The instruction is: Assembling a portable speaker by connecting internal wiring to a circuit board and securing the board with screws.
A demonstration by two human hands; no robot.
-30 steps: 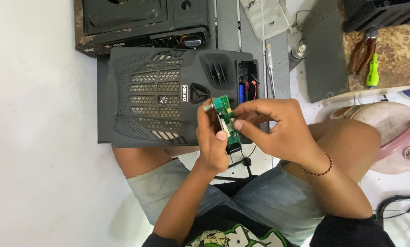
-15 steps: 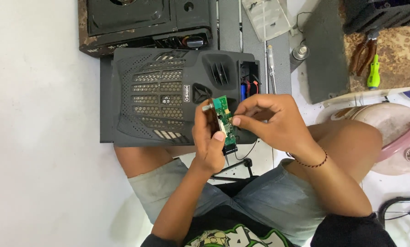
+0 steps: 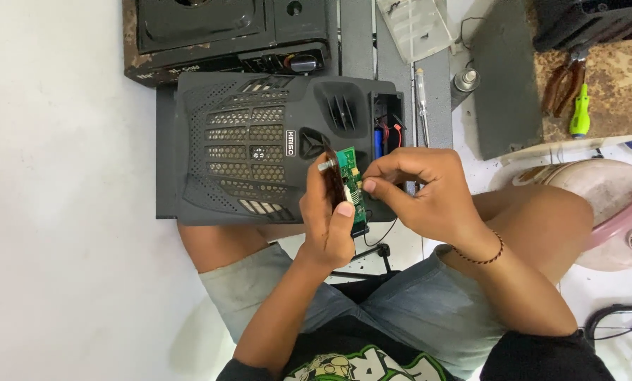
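A small green circuit board [image 3: 350,180] with a metal knob shaft at its top left is held over a black speaker [image 3: 259,144] that lies on my lap. My left hand [image 3: 328,222] grips the board from below, thumb pressed on its lower edge. My right hand [image 3: 418,190] pinches the board's right side with its fingertips. The speaker has a honeycomb grille, and an open compartment [image 3: 385,134] at its right end shows a blue battery and red wire. Black wires hang from the board toward my shorts.
Another black device [image 3: 224,32] lies beyond the speaker. A thin screwdriver [image 3: 422,106] rests on a grey strip. A dark grey panel [image 3: 503,77], pliers [image 3: 559,81] and a green-handled screwdriver [image 3: 580,113] sit at the right. A pink and white appliance [image 3: 612,204] is beside my knee.
Both hands have stayed on the green board, with only small shifts of the fingers. The view has drifted slightly, so the speaker sits a little lower in the picture.
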